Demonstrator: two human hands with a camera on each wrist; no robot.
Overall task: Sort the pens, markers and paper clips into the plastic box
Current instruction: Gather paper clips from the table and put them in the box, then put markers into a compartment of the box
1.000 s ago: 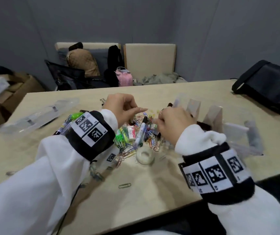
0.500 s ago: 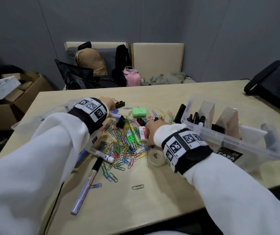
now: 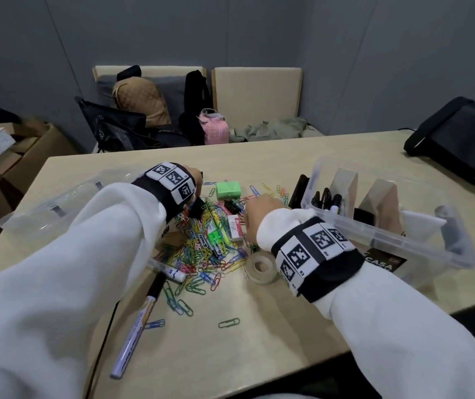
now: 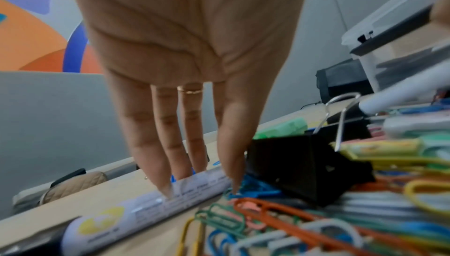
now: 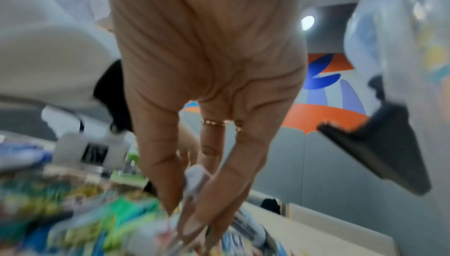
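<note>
Left hand [image 4: 185, 52] reached down at far edge of clip pile [image 3: 204, 249], fingers [image 4: 143, 144] straight, tips touching a white marker [image 4: 146, 204] on the surface [image 3: 259, 355]; right hand [image 5: 207, 87] fingers pinched a white pen [image 5: 194, 181] over the pile; box [image 3: 403, 246] just right, markers [image 3: 328, 200] inside; black binder clip [image 4: 304, 167] beside left fingertips.
</note>
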